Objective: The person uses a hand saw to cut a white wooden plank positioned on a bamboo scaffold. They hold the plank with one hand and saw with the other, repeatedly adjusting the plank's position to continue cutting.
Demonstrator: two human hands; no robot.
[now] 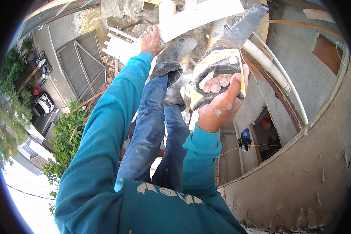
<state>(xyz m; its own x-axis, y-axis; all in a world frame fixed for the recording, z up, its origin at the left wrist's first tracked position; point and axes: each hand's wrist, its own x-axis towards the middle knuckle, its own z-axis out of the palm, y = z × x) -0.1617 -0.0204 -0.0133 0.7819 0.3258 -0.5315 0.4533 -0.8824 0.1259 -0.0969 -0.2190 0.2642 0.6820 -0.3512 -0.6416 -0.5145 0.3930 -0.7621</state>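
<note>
The right hand (222,97), right of centre in the frame, has its fingers wrapped around the black grip of a handsaw (230,43). The saw's handle is yellow and black, and its toothed blade slants up to the upper right, the tip near the top edge. The left hand (151,40), at the upper centre, lies on a white panel (201,18) that stretches along the top of the frame; whether its fingers grasp the panel or only press on it, I cannot tell. The saw blade is near the panel's right end; contact between them cannot be made out.

Below the hands, at the centre, are blue jeans (142,128) and dusty dark boots (169,56). A pale pipe (267,64) runs down at the upper right, beside a grey wall (308,50). Leafy green branches (68,142) and a white car (43,104) show at the left.
</note>
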